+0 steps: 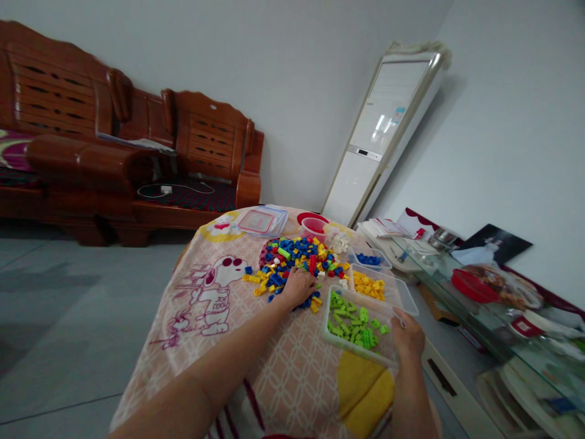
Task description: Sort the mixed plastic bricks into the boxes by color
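Observation:
My left hand (299, 287) reaches into a loose heap of toy building bricks (292, 251), mostly blue and yellow, with some red, green and white. Its fingers are bent closed at the near side of the heap; a bit of green shows by the fingertips, but what they hold is hidden. My right hand (409, 334) grips the right edge of a clear plastic container (351, 352) with green bricks (351, 323) in it. Just behind stand a clear container of yellow bricks (368, 285) and a smaller one of blue bricks (368, 260).
White bricks (338, 241) lie beyond the heap, near a pink tub (313, 227). Flat lids (256, 221) rest at the table's far edge. A patterned cloth (283, 372) covers the table. To the right runs a cluttered glass shelf (475, 317); a wooden sofa (201, 140) stands at the back left.

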